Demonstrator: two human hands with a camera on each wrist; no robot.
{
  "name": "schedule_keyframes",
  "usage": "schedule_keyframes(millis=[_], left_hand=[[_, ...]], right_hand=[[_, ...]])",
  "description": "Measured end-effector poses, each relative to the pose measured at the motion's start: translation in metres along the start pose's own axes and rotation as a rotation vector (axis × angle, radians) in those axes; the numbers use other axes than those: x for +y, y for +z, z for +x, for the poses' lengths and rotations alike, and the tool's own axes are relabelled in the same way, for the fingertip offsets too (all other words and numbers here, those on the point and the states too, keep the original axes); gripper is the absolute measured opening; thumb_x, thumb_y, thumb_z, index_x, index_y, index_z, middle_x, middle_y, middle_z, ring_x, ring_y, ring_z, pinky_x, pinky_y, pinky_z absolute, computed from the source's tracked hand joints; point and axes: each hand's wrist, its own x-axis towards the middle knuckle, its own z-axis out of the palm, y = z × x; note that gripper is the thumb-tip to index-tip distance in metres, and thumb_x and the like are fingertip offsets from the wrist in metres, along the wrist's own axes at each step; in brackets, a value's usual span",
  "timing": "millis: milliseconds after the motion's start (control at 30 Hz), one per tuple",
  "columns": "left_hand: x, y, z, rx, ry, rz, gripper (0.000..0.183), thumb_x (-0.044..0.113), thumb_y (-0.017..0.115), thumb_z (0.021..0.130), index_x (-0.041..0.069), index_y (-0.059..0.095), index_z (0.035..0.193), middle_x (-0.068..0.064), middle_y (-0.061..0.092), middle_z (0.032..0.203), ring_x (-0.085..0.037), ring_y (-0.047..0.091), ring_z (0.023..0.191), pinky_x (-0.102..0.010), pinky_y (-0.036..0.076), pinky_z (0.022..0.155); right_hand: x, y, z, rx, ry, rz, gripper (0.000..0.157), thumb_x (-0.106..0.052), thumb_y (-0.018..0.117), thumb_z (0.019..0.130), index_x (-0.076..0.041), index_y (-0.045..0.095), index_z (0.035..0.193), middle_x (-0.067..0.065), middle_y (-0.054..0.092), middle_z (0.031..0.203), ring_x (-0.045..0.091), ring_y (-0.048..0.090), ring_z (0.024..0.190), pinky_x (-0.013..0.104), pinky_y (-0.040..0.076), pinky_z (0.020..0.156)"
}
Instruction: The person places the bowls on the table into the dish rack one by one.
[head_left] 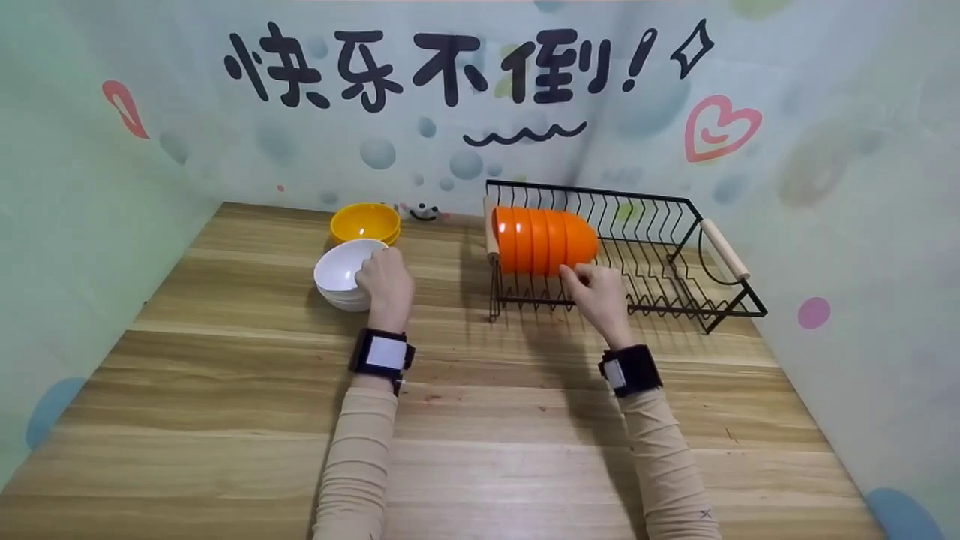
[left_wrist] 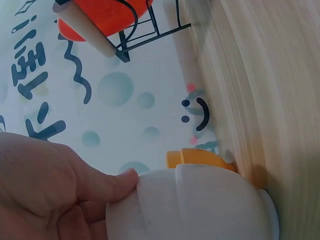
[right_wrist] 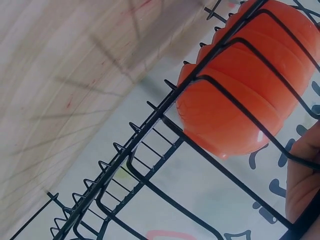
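Note:
My left hand (head_left: 388, 279) pinches the rim of a tilted white bowl (head_left: 341, 266), the top one of a small stack. In the left wrist view the thumb presses on the outside of the white bowls (left_wrist: 210, 200); the other fingertips are hidden. My right hand (head_left: 600, 296) hovers at the front rail of the black dish rack (head_left: 660, 307), fingers loosely bent, just beside the orange bowls (head_left: 532, 240). Several of these stand on edge, nested in a row, at the rack's left end. Only part of the right hand (right_wrist: 304, 175) shows in its wrist view, behind the wires.
Yellow bowls (head_left: 365, 223) stand directly behind the white ones, near the back wall. The rack has wooden handles (head_left: 724, 249) at its ends, and wire slots continue right of the orange bowls. Printed cloth walls (head_left: 862, 187) border the wooden table (head_left: 480, 465).

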Motion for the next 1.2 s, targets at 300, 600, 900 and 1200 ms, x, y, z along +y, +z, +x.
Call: schedule_keyframes(millis=[300, 600, 900, 1200], left_hand=[[0.0, -0.005, -0.004, 0.067, 0.041, -0.012, 0.023, 0.004, 0.045, 0.09, -0.001, 0.066, 0.096, -0.019, 0.066, 0.094, -0.034, 0.064, 0.089, -0.045, 0.05, 0.071], [0.012, -0.014, -0.009, 0.148, 0.109, -0.048, 0.019, 0.002, 0.047, 0.089, -0.004, 0.063, 0.095, -0.019, 0.065, 0.092, -0.035, 0.063, 0.087, -0.046, 0.05, 0.071], [0.032, -0.021, -0.019, 0.296, 0.269, -0.037, 0.012, -0.003, 0.055, 0.08, -0.002, 0.063, 0.089, -0.019, 0.069, 0.081, -0.036, 0.066, 0.072, -0.042, 0.051, 0.06], [0.064, -0.02, -0.044, 0.351, 0.607, 0.038, 0.022, -0.001, 0.062, 0.075, 0.001, 0.065, 0.097, -0.014, 0.071, 0.082, -0.029, 0.066, 0.067, -0.034, 0.052, 0.06]], right_hand=[[0.0, -0.004, 0.001, -0.009, 0.023, 0.097, 0.04, -0.023, 0.057, 0.089, -0.009, 0.052, 0.052, 0.002, 0.051, 0.05, 0.008, 0.038, 0.043, 0.02, 0.028, 0.046], [-0.007, -0.007, 0.002, 0.026, 0.023, 0.202, 0.033, -0.023, 0.055, 0.09, 0.001, 0.063, 0.069, 0.018, 0.063, 0.067, 0.014, 0.052, 0.055, 0.017, 0.037, 0.049], [-0.03, -0.009, 0.0, -0.035, 0.069, 0.347, 0.026, -0.021, 0.055, 0.091, 0.003, 0.064, 0.098, 0.022, 0.065, 0.086, 0.01, 0.059, 0.065, 0.02, 0.048, 0.058], [-0.06, -0.015, -0.006, -0.173, 0.171, 0.593, 0.032, -0.017, 0.046, 0.095, 0.001, 0.048, 0.122, 0.017, 0.061, 0.103, 0.038, 0.06, 0.095, 0.04, 0.053, 0.08]])
